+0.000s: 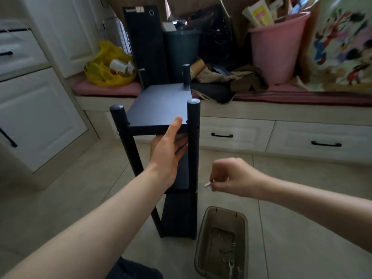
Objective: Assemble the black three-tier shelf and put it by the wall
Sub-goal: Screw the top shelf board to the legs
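Observation:
The black three-tier shelf [161, 103] stands upright on the tiled floor in front of me, with round black posts at its corners. My left hand [167, 150] grips the front edge of its top board, thumb on top and fingers underneath. My right hand [231, 178] hovers to the right of the near right post [193, 141] at the level of the middle board and pinches a small silver screw [207, 184]. The hand does not touch the shelf.
A brown plastic tray [203, 238] with loose screws and a small wrench lies on the floor at the shelf's right foot. Behind the shelf runs a cushioned bench with drawers [281, 135], loaded with a pink bucket [277, 53], a yellow bag [108, 65] and a black box [147, 41]. White cabinets [36, 109] stand at the left.

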The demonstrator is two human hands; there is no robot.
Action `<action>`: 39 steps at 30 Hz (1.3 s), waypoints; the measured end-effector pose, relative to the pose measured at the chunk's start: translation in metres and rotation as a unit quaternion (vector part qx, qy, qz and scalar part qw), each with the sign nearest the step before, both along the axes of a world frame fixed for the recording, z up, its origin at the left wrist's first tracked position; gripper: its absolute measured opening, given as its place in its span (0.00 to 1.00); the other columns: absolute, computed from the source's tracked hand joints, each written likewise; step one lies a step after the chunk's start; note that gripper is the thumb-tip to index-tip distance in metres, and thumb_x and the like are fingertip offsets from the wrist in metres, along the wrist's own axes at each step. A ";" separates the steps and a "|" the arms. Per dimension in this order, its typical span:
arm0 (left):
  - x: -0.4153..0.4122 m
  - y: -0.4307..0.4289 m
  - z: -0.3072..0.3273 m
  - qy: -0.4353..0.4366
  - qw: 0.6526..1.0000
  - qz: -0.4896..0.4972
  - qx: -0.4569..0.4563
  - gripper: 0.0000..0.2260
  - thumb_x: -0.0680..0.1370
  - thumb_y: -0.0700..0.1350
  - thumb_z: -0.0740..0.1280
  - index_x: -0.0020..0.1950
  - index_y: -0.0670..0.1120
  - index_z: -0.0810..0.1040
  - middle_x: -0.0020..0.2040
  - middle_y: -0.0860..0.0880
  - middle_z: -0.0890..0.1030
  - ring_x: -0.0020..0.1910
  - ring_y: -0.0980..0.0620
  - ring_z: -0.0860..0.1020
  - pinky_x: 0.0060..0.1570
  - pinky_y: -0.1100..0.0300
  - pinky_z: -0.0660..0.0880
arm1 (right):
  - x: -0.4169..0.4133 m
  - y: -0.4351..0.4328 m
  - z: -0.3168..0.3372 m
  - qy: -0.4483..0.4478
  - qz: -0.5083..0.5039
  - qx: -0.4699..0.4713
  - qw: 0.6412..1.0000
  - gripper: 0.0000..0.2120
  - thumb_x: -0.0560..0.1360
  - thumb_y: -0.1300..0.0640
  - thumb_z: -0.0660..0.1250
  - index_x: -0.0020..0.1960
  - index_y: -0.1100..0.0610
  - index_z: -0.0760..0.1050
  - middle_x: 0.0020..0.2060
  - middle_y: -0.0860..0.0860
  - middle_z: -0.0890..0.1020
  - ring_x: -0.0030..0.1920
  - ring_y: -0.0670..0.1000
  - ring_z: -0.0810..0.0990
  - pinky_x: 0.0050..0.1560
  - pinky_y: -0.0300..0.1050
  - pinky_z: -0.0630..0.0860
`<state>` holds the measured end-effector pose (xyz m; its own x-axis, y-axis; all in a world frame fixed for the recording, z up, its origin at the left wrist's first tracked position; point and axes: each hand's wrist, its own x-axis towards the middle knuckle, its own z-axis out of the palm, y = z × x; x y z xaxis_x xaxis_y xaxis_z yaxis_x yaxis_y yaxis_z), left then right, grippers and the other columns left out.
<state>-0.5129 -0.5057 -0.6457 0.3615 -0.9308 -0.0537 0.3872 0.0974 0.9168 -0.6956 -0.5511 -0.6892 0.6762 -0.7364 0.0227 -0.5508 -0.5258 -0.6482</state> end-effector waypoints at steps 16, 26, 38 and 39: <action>0.012 -0.005 0.000 0.013 0.998 -0.041 -0.048 0.24 0.76 0.49 0.70 0.68 0.36 0.76 0.58 0.39 0.84 0.58 0.43 0.84 0.55 0.56 0.81 | 0.012 0.007 0.059 -0.395 -0.066 0.014 0.916 0.12 0.68 0.63 0.78 0.37 0.53 0.76 0.37 0.52 0.84 0.37 0.49 0.83 0.38 0.36 0.77; 0.014 -0.008 0.004 0.046 0.994 -0.050 -0.084 0.28 0.74 0.47 0.71 0.68 0.31 0.73 0.60 0.33 0.81 0.57 0.39 0.83 0.52 0.57 0.80 | 0.021 0.009 0.060 -0.381 -0.064 -0.011 0.922 0.12 0.68 0.61 0.79 0.38 0.52 0.76 0.35 0.49 0.83 0.34 0.44 0.81 0.35 0.32 0.73; 0.014 -0.007 0.004 0.027 0.996 -0.056 -0.059 0.28 0.72 0.50 0.72 0.67 0.34 0.76 0.59 0.37 0.83 0.58 0.43 0.84 0.51 0.60 0.80 | 0.022 0.010 0.053 -0.361 -0.088 -0.011 0.928 0.10 0.67 0.61 0.79 0.37 0.55 0.77 0.34 0.51 0.83 0.33 0.45 0.81 0.34 0.32 0.73; 0.015 -0.007 0.004 0.026 0.997 -0.056 -0.056 0.28 0.72 0.50 0.72 0.67 0.35 0.76 0.58 0.38 0.84 0.57 0.43 0.84 0.51 0.60 0.81 | 0.022 0.009 0.053 -0.363 -0.090 -0.007 0.927 0.10 0.67 0.61 0.79 0.37 0.54 0.77 0.34 0.51 0.83 0.33 0.45 0.81 0.34 0.32 0.73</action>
